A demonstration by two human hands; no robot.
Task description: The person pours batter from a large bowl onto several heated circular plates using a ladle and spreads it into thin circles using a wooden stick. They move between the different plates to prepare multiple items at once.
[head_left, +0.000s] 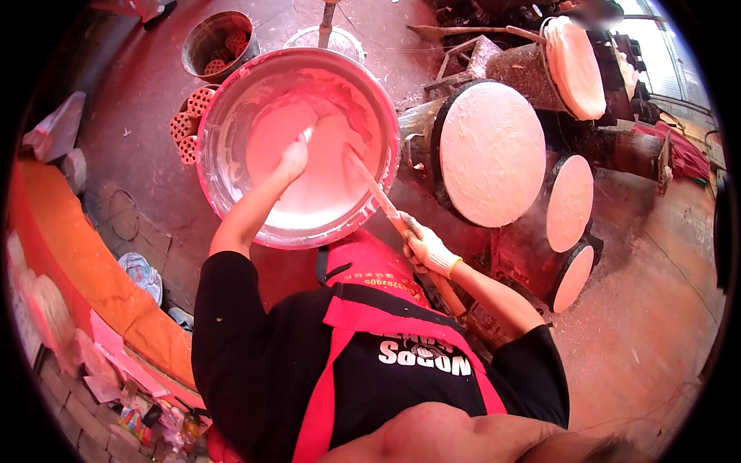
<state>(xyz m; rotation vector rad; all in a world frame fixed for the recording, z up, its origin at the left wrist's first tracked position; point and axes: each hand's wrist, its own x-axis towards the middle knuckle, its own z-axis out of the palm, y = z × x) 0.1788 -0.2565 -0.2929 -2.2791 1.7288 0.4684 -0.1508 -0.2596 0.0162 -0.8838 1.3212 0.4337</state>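
In front of me is a large round tub with a red rim and smeared inner walls, holding a thick pale mixture tinted pink by the light. My left hand hangs over the middle of the mixture, fingers drawn together; a small bright white patch shows at their tips, and I cannot make out what they hold. With a white glove on, my right hand grips a wooden pole. The pole slants across the tub's near right rim, its far end down in the mixture and its near end beside my apron.
Right of the tub stand several containers with pale tops, the nearest a big round one. A metal bucket and perforated red bricks lie beyond the tub's left side. An orange cover runs along the left.
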